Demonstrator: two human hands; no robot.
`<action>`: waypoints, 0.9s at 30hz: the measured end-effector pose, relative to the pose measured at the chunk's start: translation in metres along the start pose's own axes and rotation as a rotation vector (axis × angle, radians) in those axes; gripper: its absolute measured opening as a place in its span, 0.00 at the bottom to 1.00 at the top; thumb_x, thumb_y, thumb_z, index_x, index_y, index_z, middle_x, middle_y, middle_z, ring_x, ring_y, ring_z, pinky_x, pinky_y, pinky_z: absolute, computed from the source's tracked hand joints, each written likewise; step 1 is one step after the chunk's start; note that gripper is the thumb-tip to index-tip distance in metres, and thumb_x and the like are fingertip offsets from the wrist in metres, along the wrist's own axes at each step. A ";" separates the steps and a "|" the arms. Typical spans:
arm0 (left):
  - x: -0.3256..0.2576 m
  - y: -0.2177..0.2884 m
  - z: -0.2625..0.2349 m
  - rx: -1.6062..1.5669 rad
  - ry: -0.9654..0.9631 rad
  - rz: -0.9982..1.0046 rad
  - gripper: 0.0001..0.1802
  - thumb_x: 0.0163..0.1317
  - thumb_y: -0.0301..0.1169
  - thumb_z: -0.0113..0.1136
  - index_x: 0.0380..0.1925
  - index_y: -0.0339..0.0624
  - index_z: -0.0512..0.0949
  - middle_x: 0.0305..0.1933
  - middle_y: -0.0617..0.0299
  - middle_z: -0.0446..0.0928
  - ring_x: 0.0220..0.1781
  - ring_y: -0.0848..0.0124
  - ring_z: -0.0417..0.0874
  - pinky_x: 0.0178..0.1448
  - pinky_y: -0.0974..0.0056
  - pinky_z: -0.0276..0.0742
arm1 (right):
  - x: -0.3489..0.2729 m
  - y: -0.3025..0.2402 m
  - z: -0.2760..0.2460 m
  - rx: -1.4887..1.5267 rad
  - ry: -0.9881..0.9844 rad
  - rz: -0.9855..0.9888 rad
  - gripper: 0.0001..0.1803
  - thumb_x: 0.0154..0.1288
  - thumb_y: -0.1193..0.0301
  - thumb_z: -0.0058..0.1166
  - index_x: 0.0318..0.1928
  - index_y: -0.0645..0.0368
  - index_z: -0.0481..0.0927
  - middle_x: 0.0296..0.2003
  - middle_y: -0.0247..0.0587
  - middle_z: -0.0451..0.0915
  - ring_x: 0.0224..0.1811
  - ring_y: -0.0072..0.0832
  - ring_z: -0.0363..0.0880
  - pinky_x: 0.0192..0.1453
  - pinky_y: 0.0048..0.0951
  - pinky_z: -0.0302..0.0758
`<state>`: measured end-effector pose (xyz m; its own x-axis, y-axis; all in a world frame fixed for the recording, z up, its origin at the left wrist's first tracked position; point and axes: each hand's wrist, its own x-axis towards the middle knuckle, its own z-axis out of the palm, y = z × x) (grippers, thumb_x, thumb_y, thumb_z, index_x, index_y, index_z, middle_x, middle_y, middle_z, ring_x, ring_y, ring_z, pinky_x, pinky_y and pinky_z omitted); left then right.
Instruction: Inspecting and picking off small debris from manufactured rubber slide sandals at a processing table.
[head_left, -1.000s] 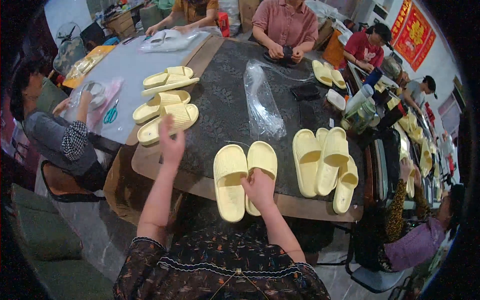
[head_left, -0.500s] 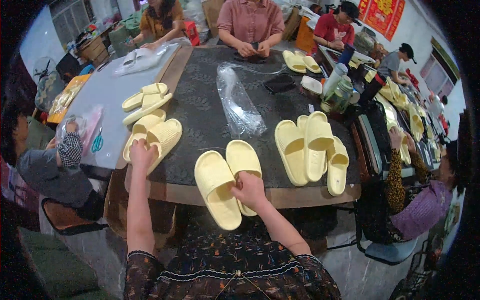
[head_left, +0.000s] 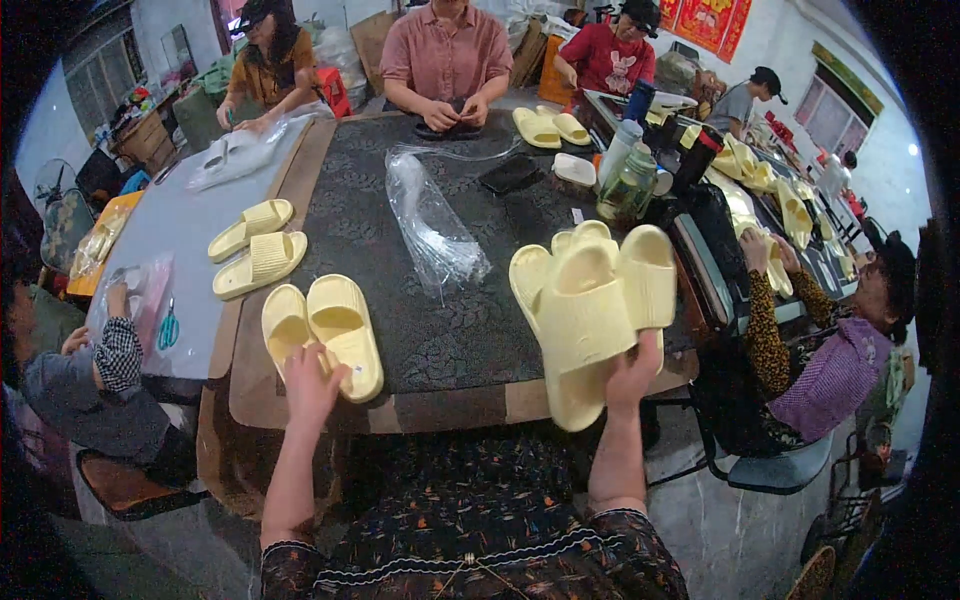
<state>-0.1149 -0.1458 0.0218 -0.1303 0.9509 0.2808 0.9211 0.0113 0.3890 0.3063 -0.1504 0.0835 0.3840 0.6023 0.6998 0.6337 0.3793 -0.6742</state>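
Observation:
My right hand [head_left: 633, 375] grips a pair of pale yellow slippers [head_left: 590, 335] and holds it raised at the right front of the table. Behind this pair, partly covered by it, are more yellow slippers [head_left: 529, 275]. My left hand [head_left: 314, 388] is closed at the near end of another yellow pair [head_left: 342, 325], its fingers at the inner edges where the two slippers meet. That pair lies soles down near the table's front edge, toes pointing away. Farther left sits a third pair [head_left: 265, 262], turned sideways.
A clear plastic bag bundle [head_left: 430, 225] lies mid-table on the dark cloth [head_left: 340, 210]. Beyond are a black pouch [head_left: 510, 174], a white-lidded box [head_left: 574, 170], bottles [head_left: 627, 185] and yellow slippers [head_left: 550, 127]. Teal scissors [head_left: 169, 328] lie left. Several people work around the tables.
My right hand has carried its slippers from the table's middle front to the right, over the others. The pair at my left hand has come nearer, apart from the pair behind it.

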 end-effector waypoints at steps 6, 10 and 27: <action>-0.036 0.050 0.003 -0.047 -0.108 0.192 0.29 0.48 0.39 0.70 0.48 0.37 0.73 0.47 0.44 0.69 0.52 0.47 0.70 0.56 0.48 0.69 | 0.059 0.084 -0.043 -0.130 0.116 0.162 0.07 0.54 0.78 0.49 0.29 0.69 0.67 0.22 0.41 0.68 0.26 0.26 0.65 0.32 0.30 0.66; -0.060 0.066 0.018 -0.129 -0.198 0.348 0.30 0.48 0.38 0.70 0.50 0.40 0.71 0.47 0.47 0.67 0.54 0.47 0.68 0.59 0.48 0.66 | 0.093 0.127 -0.038 -0.328 0.049 0.297 0.12 0.55 0.70 0.55 0.29 0.68 0.71 0.23 0.44 0.72 0.27 0.30 0.69 0.35 0.33 0.69; 0.019 0.062 -0.015 -0.385 -0.039 0.336 0.19 0.54 0.33 0.65 0.46 0.43 0.75 0.39 0.57 0.78 0.44 0.58 0.79 0.49 0.56 0.74 | 0.053 0.012 0.036 -0.185 -0.133 0.056 0.15 0.60 0.75 0.57 0.48 0.62 0.78 0.29 0.37 0.77 0.31 0.25 0.73 0.37 0.26 0.72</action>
<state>-0.0659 -0.1315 0.0648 0.1703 0.8935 0.4156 0.7069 -0.4046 0.5801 0.3104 -0.0885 0.1045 0.3377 0.7105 0.6173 0.7312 0.2150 -0.6474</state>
